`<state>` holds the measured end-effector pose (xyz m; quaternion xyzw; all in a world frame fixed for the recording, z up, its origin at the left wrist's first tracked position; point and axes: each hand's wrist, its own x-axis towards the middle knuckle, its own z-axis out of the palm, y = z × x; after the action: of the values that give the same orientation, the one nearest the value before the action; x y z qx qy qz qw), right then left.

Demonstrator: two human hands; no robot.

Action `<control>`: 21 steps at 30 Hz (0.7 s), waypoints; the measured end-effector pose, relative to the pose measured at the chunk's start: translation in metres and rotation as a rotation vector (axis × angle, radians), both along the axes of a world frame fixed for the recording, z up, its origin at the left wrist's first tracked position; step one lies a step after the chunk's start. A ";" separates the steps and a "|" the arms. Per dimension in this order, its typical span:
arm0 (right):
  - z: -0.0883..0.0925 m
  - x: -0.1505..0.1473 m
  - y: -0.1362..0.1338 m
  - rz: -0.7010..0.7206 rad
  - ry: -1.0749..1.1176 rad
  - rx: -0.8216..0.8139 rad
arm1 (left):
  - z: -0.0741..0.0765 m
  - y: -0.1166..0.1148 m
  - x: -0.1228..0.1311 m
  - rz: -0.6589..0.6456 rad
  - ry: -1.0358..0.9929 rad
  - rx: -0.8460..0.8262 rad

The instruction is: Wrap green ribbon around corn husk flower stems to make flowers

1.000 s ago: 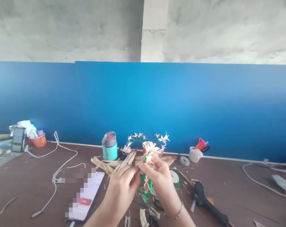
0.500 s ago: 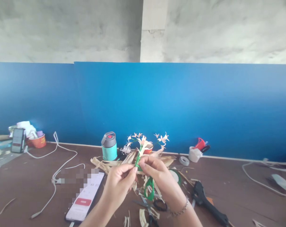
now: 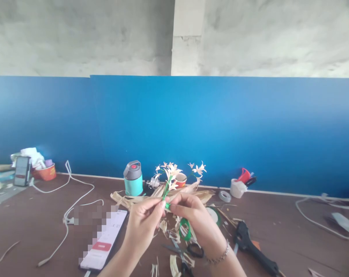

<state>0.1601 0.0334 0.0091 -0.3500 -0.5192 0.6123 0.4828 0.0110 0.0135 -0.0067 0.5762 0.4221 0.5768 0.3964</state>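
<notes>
Between thumb and fingers, my left hand (image 3: 147,217) pinches the green-wrapped stem of an artificial flower sprig (image 3: 171,177) with pale cream petals, held upright. My right hand (image 3: 188,213) is closed on a strip of green floral tape (image 3: 168,206) right beside the stem. A loop of the same tape hangs below my right fingers. Past my right hand lies a tape roll (image 3: 213,214), partly covered by it. Dry husk strips (image 3: 128,200) spread over the table behind my hands. Below them are scissors (image 3: 178,250) among pale scraps.
A smartphone (image 3: 105,242) lies left of my left arm, a black glue gun (image 3: 254,248) right of my right arm. Farther back stand a turquoise flask (image 3: 133,184), a white tape roll (image 3: 224,196) and a white cup (image 3: 237,188). White cables (image 3: 67,209) cross the left side.
The flower sprig has turned and shifted slightly left. My right fingers have moved a little away from the stem, with the green tape stretched between, and the hanging loop has swung right.
</notes>
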 end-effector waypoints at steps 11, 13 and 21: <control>-0.001 0.006 0.002 0.066 0.002 0.051 | 0.005 0.005 -0.002 -0.242 -0.257 -0.201; 0.003 0.005 -0.002 0.073 0.044 0.077 | 0.004 0.007 -0.004 -0.348 -0.400 -0.259; 0.007 -0.006 -0.012 0.119 0.130 0.146 | -0.005 0.008 -0.007 -0.559 -0.597 -0.418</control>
<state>0.1542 0.0209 0.0165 -0.2418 -0.5498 0.6219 0.5025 0.0042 0.0211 -0.0115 0.3842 0.2251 0.4908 0.7489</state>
